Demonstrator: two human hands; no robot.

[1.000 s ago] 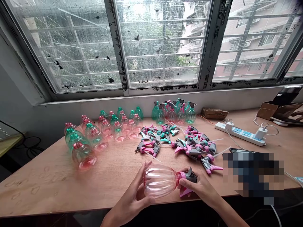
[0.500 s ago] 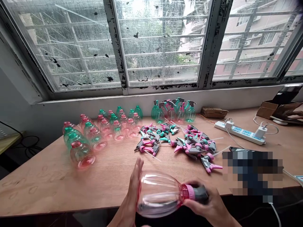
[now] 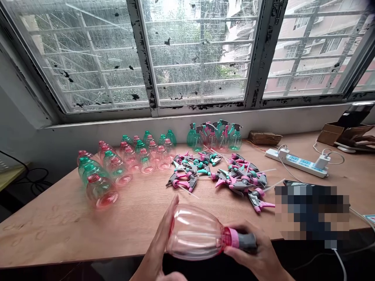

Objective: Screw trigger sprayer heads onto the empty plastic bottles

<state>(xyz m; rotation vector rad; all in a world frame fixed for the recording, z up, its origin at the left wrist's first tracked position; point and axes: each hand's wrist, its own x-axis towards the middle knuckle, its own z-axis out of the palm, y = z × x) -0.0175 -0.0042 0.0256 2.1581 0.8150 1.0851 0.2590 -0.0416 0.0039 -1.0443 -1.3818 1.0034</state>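
Observation:
A clear pink spray bottle (image 3: pixel 195 232) lies on its side in the air over the table's front edge, its base to the left. My right hand (image 3: pixel 259 249) is closed around its neck end, thumb and fingers at the pink collar (image 3: pixel 233 237) and the grey spray head (image 3: pixel 247 241). Against the bottle's base rests the palm of my left hand (image 3: pixel 161 238), fingers straight and pointing up, thumb low in front. Beyond the bottle lies a loose heap of pink, grey and teal spray heads (image 3: pixel 241 177) with thin white tubes.
Several pink and green bottles without heads (image 3: pixel 102 191) stand at the left of the wooden table (image 3: pixel 58 230). Bottles with spray heads (image 3: pixel 235 140) stand by the wall. At right are a power strip (image 3: pixel 295 163), a blurred dark device (image 3: pixel 312 212) and another person's hand (image 3: pixel 365 138).
The bottle has turned a little about its long axis and its base end has risen slightly. My left thumb shows more. My right hand keeps its hold.

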